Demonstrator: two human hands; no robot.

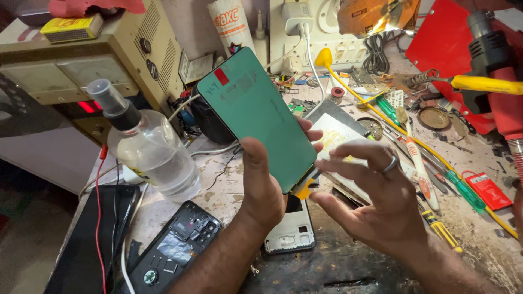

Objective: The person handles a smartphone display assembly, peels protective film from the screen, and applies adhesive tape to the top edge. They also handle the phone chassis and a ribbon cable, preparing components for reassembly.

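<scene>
My left hand (pixel 262 185) holds a phone display panel (pixel 256 111) upright by its lower edge; a green protective film with a small red tab covers its face. My right hand (pixel 373 198), a ring on one finger, pinches the orange flex tab (pixel 304 188) at the panel's lower corner. Under the hands lie an opened phone frame (pixel 291 231) and a white-backed flat panel (pixel 340 141) on the stained workbench (pixel 223 179).
A clear spray bottle (pixel 150 147) stands left of the hands. An open phone back (pixel 174 247) and a black panel (pixel 92 239) lie at the lower left. Screwdrivers and a toothbrush (pixel 417 158) lie right; a red hot-air gun (pixel 498 76) hangs at far right. A power supply (pixel 92 60) sits behind.
</scene>
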